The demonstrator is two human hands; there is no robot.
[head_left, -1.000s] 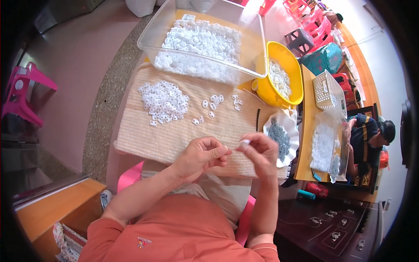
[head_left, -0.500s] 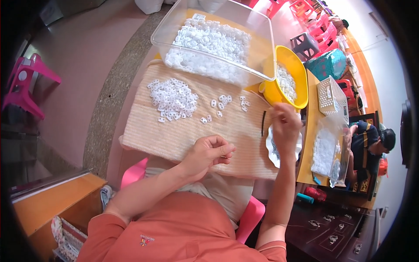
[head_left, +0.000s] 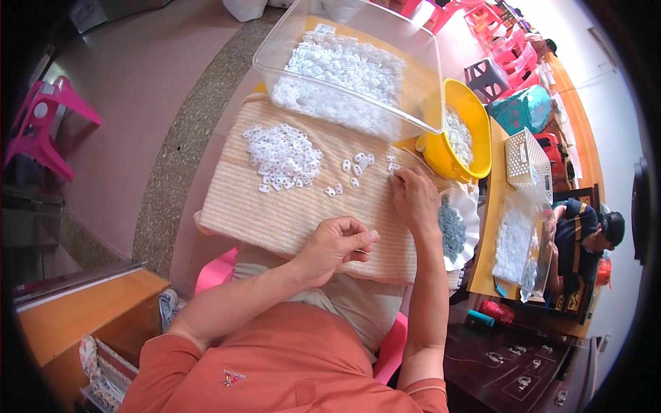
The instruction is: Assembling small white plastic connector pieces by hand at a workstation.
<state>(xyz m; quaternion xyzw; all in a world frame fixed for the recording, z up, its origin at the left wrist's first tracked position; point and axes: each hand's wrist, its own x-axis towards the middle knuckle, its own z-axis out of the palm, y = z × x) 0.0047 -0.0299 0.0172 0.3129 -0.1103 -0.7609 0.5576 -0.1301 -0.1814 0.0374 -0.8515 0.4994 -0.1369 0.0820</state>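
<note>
My left hand [head_left: 339, 249] is above the near part of the cloth-covered table [head_left: 275, 213], thumb and fingers pinched together. Whatever it holds is too small to make out. My right hand [head_left: 417, 201] reaches down to a small group of white plastic pieces [head_left: 392, 160], its fingertips drawn together at the nearest ones; I cannot see what is between them. Left of these lie several loose two-holed white pieces [head_left: 358, 168]. A larger pile of such pieces [head_left: 284, 155] is on the left. Beside my right wrist, a white wavy-rimmed dish [head_left: 471, 219] holds small grey-blue parts [head_left: 451, 230].
A big clear bin [head_left: 348, 82] with many white pieces stands at the far side. Right of it is a yellow basin [head_left: 480, 131]. On another table are a perforated white basket [head_left: 527, 160] and a clear tray [head_left: 513, 241], near a seated person [head_left: 578, 227].
My right hand has moved left from above the dish to the small group of white pieces, uncovering the grey-blue parts. My left hand stays pinched. The view has shifted slightly.
</note>
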